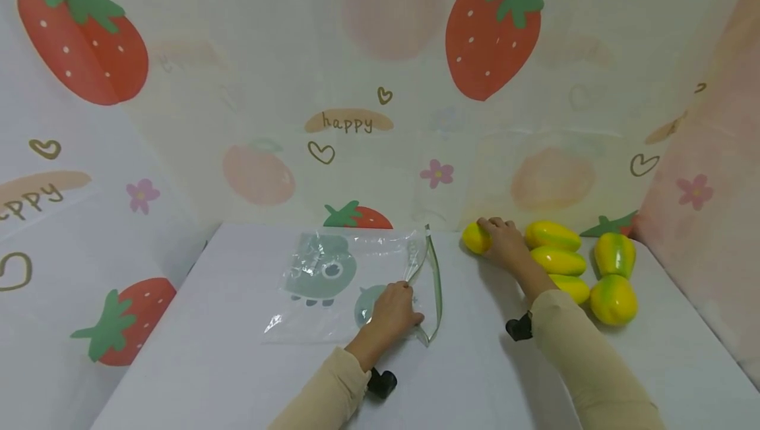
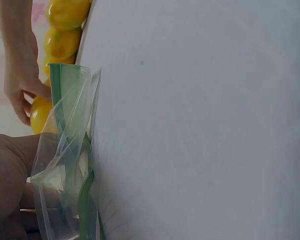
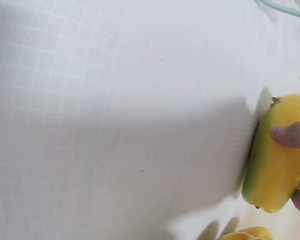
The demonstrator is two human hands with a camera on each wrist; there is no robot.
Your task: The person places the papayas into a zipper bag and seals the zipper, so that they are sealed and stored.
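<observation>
A clear plastic zip bag (image 1: pixel 332 321) with a green cartoon print lies flat on the table, its green-edged mouth (image 2: pixel 65 95) gaping toward the right. My left hand (image 1: pixel 390 311) holds the bag near that mouth; in the left wrist view some of its fingers (image 2: pixel 40 195) show through the clear film. To the right, my right hand (image 1: pixel 507 244) grips a yellow-and-green papaya (image 1: pixel 476 239) at the table's back edge. The right wrist view shows my thumb (image 3: pixel 292 134) across the papaya (image 3: pixel 275 165), with fingertips at its other side.
Several more papayas stand to the right of my right hand: a stack-like row of long ones (image 1: pixel 558 262) and two rounder ones (image 1: pixel 614 301) beside them. The white table (image 1: pixel 451 384) meets a strawberry-printed wall covering (image 1: pixel 415 173) behind.
</observation>
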